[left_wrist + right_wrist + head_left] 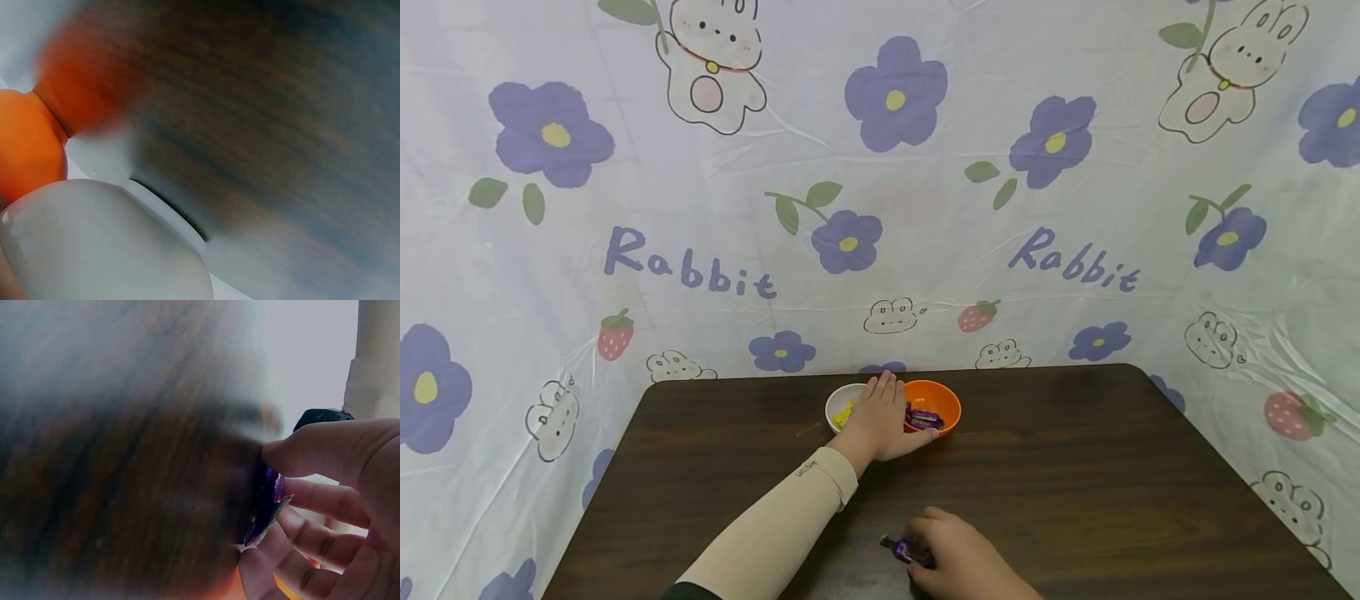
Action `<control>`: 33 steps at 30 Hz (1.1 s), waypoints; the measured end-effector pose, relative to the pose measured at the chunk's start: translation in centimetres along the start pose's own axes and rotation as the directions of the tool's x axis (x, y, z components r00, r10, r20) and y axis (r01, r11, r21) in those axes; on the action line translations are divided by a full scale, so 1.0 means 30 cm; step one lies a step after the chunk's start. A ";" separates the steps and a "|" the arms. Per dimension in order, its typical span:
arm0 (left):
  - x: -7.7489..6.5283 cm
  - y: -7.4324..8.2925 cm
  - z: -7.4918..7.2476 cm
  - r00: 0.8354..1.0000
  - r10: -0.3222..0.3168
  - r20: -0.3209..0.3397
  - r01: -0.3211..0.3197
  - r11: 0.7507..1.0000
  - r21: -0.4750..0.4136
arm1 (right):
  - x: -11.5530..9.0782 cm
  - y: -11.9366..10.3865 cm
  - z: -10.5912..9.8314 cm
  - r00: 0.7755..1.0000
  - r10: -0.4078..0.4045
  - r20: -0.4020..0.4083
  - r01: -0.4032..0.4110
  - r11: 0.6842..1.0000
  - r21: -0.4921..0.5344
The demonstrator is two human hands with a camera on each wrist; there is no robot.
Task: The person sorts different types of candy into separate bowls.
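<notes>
My left hand (pixel 878 421) reaches to the back of the table, its fingers straight over the place where two bowls meet. On its left is a white bowl (pixel 832 401) with yellow pieces inside. To the right stands an orange bowl (pixel 951 395) holding several purple-wrapped candies (pixel 925 419). Both the white bowl (pixel 106 244) and the orange bowl (pixel 28 144) show in the left wrist view. Near the front, my right hand (pixel 958 550) pinches a purple-wrapped candy (pixel 910 552) between thumb and fingers. The right wrist view shows this candy (pixel 267 503) at the fingertips.
A dark wood-grain table (pixel 1075 483) spans the work area. Behind it and at both sides hangs a pale curtain (pixel 925 217) printed with flowers, rabbits and strawberries. My left forearm in its cream sleeve (pixel 775 525) crosses the table's front left.
</notes>
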State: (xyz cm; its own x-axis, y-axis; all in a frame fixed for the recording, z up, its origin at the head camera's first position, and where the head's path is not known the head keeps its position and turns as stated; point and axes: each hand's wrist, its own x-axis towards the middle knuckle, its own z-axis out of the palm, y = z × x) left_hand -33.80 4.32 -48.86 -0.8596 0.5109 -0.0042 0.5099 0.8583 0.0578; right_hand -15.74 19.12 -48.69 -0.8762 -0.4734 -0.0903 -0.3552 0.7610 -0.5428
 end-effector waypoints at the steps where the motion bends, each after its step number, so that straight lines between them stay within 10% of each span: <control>1: 0.001 0.000 0.002 1.000 -0.001 0.000 0.001 1.000 -0.002 | 0.002 -0.002 0.001 1.000 -0.001 0.005 0.001 1.000 -0.001; 16: 0.001 0.001 0.003 1.000 0.006 -0.008 -0.006 1.000 -0.004 | 0.004 -0.032 0.002 0.997 -0.046 0.065 0.044 0.998 0.041; 33: 0.009 -0.003 0.009 1.000 0.004 -0.001 -0.004 1.000 0.012 | -0.024 -0.016 -0.029 0.995 -0.078 -0.062 0.080 0.996 0.034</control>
State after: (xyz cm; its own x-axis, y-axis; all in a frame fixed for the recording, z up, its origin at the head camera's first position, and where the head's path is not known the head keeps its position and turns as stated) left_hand -34.05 4.38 -49.14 -0.8574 0.5147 -0.0034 0.5140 0.8566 0.0463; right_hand -15.23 19.48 -47.65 -0.8646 -0.5025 0.0043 -0.4128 0.7054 -0.5763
